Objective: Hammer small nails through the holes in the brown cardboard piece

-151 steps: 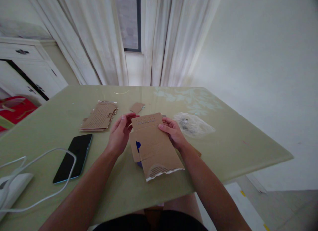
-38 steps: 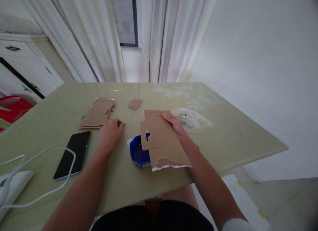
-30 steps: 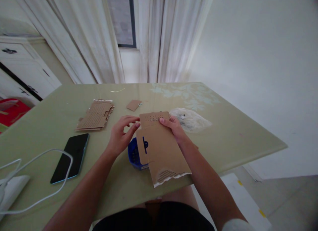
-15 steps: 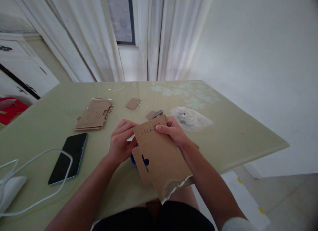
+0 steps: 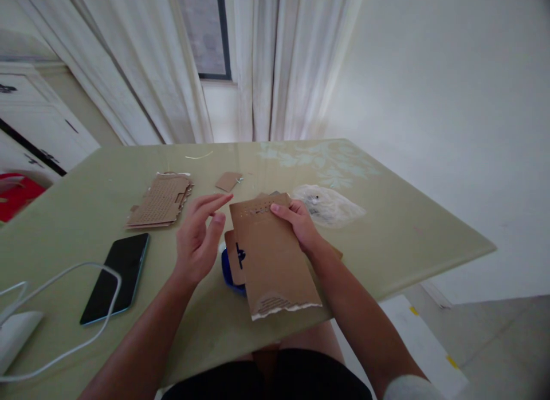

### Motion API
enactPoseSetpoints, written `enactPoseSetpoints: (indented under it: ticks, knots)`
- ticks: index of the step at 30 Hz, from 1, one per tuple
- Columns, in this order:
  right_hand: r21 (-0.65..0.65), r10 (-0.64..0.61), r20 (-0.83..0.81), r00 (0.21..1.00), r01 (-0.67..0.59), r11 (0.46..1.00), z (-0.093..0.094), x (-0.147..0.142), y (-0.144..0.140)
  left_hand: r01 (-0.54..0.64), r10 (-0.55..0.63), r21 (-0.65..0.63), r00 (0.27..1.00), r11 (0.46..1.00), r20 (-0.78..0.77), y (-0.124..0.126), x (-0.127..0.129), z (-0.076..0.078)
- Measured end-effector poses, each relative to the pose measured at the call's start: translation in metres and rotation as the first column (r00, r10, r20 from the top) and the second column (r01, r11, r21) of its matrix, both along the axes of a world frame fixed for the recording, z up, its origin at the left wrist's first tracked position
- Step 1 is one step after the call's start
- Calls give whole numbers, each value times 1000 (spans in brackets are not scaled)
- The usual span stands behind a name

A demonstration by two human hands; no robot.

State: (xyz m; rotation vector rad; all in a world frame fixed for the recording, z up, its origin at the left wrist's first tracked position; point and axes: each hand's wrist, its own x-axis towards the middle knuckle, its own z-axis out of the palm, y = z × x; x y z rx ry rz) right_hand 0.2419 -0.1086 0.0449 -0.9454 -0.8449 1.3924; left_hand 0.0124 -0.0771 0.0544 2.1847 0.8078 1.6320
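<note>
Head camera view: the right hand (image 5: 301,225) gripped the top edge of a torn cardboard sheet (image 5: 270,254), tilted above a blue basket (image 5: 230,269) near the front edge of the green table (image 5: 387,228). Half a second earlier both hands pinched the sheet; now the left hand (image 5: 197,239) had let go and hovered beside it, fingers spread, holding nothing. A phone (image 5: 116,277) lay to the left.

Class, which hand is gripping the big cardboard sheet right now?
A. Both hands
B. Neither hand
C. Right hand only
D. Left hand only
C: the right hand pinches the cardboard sheet at its top edge, while the left hand is open beside it, fingers spread, not touching.
</note>
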Motion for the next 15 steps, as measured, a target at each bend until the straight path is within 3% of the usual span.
enactPoseSetpoints:
  ticks: [5,15]
  knots:
    - [77,90,86,992,-97,992,5,1,-6,25,16,198,980,980,-199,-2,0,3]
    - [100,165,211,963,-189,977,9,-1,-11,0,20,94,977,996,-212,-5,1,15]
